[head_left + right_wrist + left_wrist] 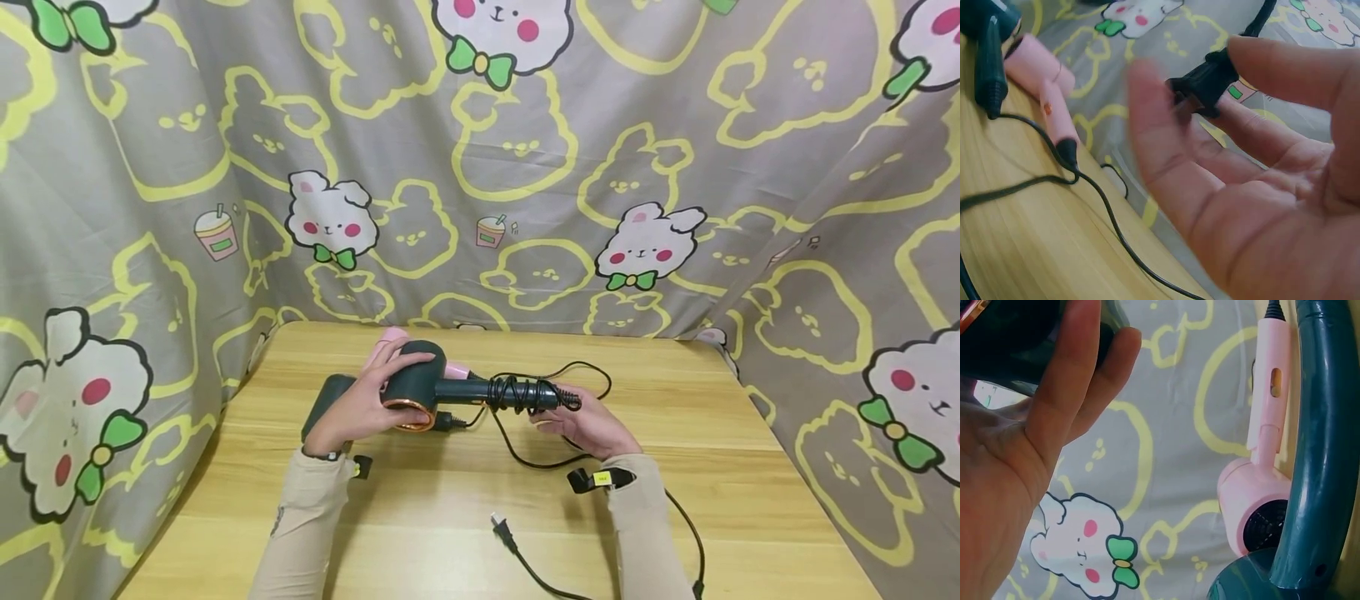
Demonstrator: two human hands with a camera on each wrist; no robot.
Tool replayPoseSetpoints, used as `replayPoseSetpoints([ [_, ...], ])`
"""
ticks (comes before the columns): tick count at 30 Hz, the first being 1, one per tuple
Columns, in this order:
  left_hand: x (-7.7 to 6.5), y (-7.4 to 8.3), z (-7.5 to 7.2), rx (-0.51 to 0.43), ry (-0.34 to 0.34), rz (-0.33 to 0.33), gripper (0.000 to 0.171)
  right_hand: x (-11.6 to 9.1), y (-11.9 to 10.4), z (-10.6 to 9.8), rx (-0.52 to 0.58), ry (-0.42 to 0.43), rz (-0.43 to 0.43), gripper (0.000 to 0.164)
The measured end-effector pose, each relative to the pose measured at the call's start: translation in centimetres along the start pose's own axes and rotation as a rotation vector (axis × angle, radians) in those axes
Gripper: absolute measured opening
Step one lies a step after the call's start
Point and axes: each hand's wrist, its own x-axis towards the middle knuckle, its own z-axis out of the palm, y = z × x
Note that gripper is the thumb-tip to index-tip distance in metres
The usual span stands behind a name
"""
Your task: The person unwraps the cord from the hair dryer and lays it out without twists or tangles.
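Over the table, my left hand grips the round head of a dark green hair dryer with a copper-coloured rim. The dryer's handle points right, with its black cord wound around it in several loops. At the handle's end is my right hand. In the right wrist view its thumb and fingers pinch a black plug, one metal prong showing between the fingers. Below the held dryer lies a second dark green hair dryer, partly hidden by the left hand. A pink hair dryer lies behind it.
Black cord loops across the wooden table below and behind the right hand. A loose two-prong plug lies near the front, its cord running past the right sleeve. Patterned curtains hang around the table's back and sides.
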Motion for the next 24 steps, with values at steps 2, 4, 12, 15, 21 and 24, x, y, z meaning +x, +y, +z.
replayPoseSetpoints([
  [2, 0.0, -0.1, 0.1, 0.009, -0.003, -0.001, 0.082, -0.2, 0.0, -0.1, 0.005, 0.061, -0.007, 0.028],
  [4, 0.0, -0.1, 0.1, 0.008, -0.015, -0.013, 0.082, -0.3, -0.3, -0.1, 0.008, 0.152, -0.002, 0.024],
  [12, 0.1, -0.4, 0.6, -0.048, -0.082, -0.057, 0.081, -0.6, -1.9, 0.4, 0.011, 0.368, -0.089, 0.019],
  [15, 0.1, -0.5, 0.7, -0.053, -0.087, -0.072, 0.082, -0.8, -2.6, 0.7, 0.004, 0.415, -0.108, 0.015],
  [21, 0.0, -0.9, 0.7, -0.057, -0.085, -0.078, 0.082, -1.4, -3.9, 1.6, -0.007, 0.466, -0.131, 0.012],
  [24, 0.0, -1.1, 0.7, -0.062, -0.081, -0.073, 0.082, -1.9, -4.5, 2.0, -0.037, 0.454, -0.152, 0.012],
])
